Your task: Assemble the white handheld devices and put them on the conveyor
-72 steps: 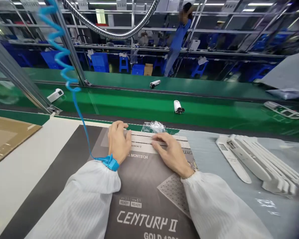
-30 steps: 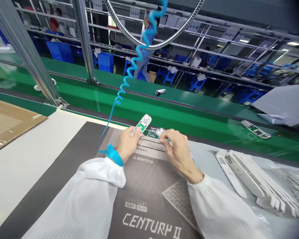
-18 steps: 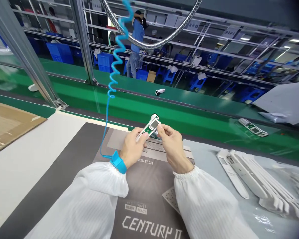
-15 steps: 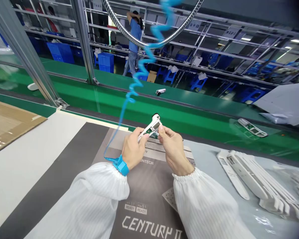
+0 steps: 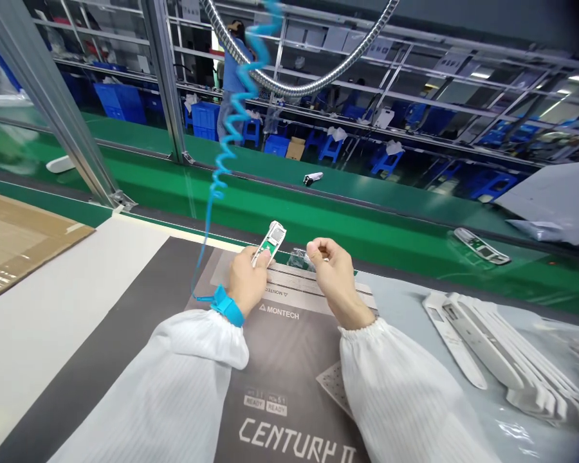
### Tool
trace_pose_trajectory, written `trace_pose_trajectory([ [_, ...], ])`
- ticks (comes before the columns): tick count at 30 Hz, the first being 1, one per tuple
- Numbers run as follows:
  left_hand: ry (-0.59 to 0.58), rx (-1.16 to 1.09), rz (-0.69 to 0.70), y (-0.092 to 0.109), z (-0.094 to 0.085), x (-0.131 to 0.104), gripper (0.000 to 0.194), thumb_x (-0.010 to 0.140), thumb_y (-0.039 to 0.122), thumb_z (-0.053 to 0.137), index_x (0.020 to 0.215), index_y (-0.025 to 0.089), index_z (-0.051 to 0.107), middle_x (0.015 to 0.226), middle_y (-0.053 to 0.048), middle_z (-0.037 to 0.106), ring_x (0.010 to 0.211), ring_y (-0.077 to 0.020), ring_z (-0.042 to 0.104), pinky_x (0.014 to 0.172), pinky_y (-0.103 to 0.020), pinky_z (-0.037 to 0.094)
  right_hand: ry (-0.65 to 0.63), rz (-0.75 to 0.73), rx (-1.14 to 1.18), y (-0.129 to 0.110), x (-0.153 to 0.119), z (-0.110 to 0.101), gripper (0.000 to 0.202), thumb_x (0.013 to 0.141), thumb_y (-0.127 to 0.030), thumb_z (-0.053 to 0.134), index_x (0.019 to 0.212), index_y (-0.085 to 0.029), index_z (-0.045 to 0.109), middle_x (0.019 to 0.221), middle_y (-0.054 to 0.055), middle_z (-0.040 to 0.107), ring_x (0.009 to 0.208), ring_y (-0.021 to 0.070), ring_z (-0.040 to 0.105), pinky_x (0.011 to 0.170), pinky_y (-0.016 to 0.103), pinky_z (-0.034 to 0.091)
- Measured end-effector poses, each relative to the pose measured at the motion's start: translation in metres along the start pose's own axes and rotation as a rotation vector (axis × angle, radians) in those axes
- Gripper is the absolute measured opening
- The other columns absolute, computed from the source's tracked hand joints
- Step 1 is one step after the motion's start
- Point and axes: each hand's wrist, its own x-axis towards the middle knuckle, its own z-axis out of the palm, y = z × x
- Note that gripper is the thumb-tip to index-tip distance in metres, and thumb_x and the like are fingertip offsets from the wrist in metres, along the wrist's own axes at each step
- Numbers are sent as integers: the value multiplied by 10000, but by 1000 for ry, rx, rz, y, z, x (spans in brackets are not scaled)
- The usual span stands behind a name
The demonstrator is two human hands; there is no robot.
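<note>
My left hand (image 5: 249, 276) is closed around the lower end of a slim white device housing (image 5: 270, 241), thumb on its front. A green circuit board and a small grey screen show in the housing, which is tilted up and to the right. To the right, apart from it, my right hand (image 5: 334, 270) is held in a pinch with thumb and forefinger together. What sits between those fingertips is too small to make out. Just left of them lies a crumpled piece of clear plastic (image 5: 297, 258); whether they touch it I cannot tell. A blue wrist strap (image 5: 226, 306) circles my left wrist.
Under my arms lies a dark printed box panel (image 5: 289, 360). White housing shells (image 5: 506, 360) are stacked at the right. The green conveyor (image 5: 390, 225) carries another housing (image 5: 482, 246). Cardboard (image 5: 24, 238) lies left. A coiled blue cord (image 5: 231, 128) hangs down to the strap.
My hands have come apart. My left hand has moved left with the housing, whose front now faces me more. My right hand has left the housing. The person behind has moved left.
</note>
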Motion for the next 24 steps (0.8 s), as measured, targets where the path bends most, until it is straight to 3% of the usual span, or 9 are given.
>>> trace_pose_trajectory([
  [4, -166, -228, -78, 3, 3, -2, 277, 915, 396, 530, 856, 144, 629, 615, -23, 641, 506, -114, 546, 522, -233, 447, -9, -155, -188, 3, -3, -6, 241, 857, -448, 607, 853, -209, 642, 833, 23, 653, 693, 162, 524, 684, 319, 420],
  [7, -233, -247, -49, 6, 6, -7, 258, 908, 387, 535, 851, 149, 617, 716, -36, 689, 479, -87, 513, 487, -219, 421, 13, -314, -284, -4, -10, -12, 187, 895, -390, 576, 904, -222, 656, 898, 34, 668, 732, 175, 552, 711, 328, 432],
  [12, -308, -131, 69, 12, 6, -13, 209, 904, 349, 528, 932, 168, 629, 847, -35, 713, 492, -82, 513, 506, -222, 430, 17, -591, -629, -18, -1, -30, 146, 939, -307, 544, 968, -260, 679, 988, 40, 678, 832, 205, 583, 758, 372, 375],
  [17, -306, 66, 184, 13, 3, -17, 221, 915, 342, 501, 916, 183, 656, 735, -5, 663, 536, -109, 532, 545, -229, 417, -15, -859, -1005, -23, 14, -42, 192, 960, -226, 517, 852, -251, 673, 897, 5, 705, 793, 188, 522, 821, 403, 275],
  [20, -331, 106, 156, 13, 3, -18, 243, 920, 354, 489, 887, 180, 654, 657, 4, 627, 526, -116, 524, 525, -228, 391, -29, -933, -1076, -22, 10, -41, 219, 948, -149, 501, 791, -224, 634, 834, -5, 700, 778, 178, 498, 821, 389, 254],
  [24, -299, 50, 95, 13, 4, -15, 262, 932, 365, 469, 929, 173, 649, 714, -13, 670, 530, -121, 535, 530, -236, 399, -67, -891, -1000, -19, -6, -35, 207, 943, -157, 529, 755, -215, 593, 816, -13, 685, 766, 165, 512, 804, 365, 266],
])
